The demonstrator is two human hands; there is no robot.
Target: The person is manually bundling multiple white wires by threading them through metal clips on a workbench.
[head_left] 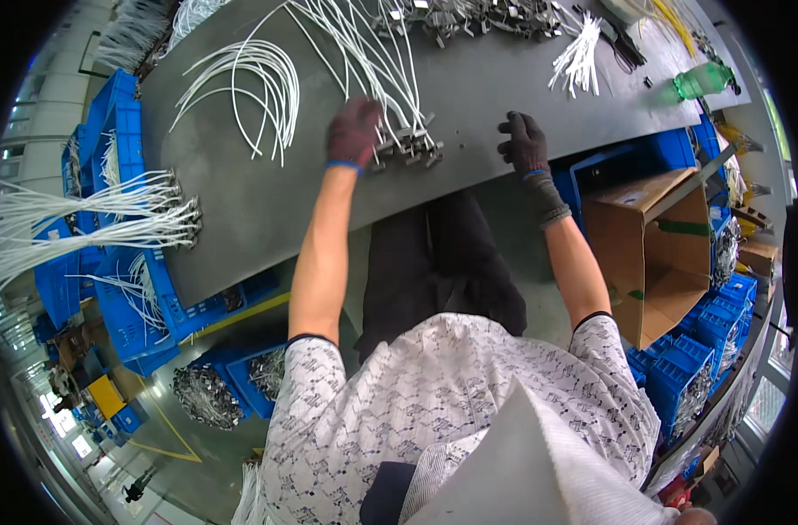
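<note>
My left hand (353, 133), in a dark knitted glove, is over the left edge of a spread bundle of white cables (364, 66). Motion blurs its fingers, so whether it grips a cable cannot be made out. Small metal connectors (412, 147) on the cable ends lie in a cluster just right of that hand, near the front of the dark table. To the right of the cluster, my right hand (525, 144), also gloved, hovers above the tabletop with its fingers apart and nothing in them. A curved set of loose white cables (272, 83) lies left of my left hand.
Metal parts (469, 19) are heaped along the far side of the table (469, 87). A short white cable bunch (581, 59) and a green bottle (703, 81) are at right. More cables (92, 219) overhang the left edge. A cardboard box (648, 262) stands beside the right edge, near blue crates (679, 372).
</note>
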